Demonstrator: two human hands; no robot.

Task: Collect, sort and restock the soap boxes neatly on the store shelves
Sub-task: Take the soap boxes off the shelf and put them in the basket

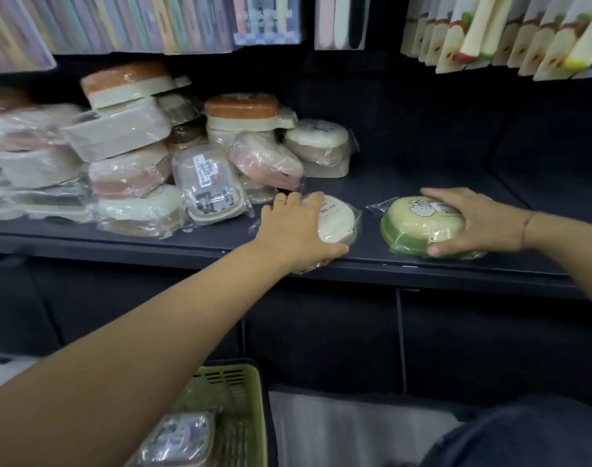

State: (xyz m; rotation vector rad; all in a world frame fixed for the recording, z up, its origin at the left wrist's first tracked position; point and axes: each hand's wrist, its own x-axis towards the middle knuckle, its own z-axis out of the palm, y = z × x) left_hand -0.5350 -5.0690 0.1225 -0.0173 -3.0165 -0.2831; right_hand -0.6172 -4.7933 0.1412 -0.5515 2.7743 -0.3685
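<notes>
On the dark shelf lie two wrapped round soap boxes near the front edge. My left hand grips the white round soap box, fingers over its far rim and thumb at its near side. My right hand grips the green-based soap box with a cream lid, thumb on its front edge. To the left, a loose pile of wrapped soap boxes in cream, orange and pink covers the shelf, some stacked, some tilted.
A green plastic basket stands on the floor below my left arm with a wrapped soap box in it. Packaged goods hang above the shelf. The shelf's right part, behind the green box, is bare.
</notes>
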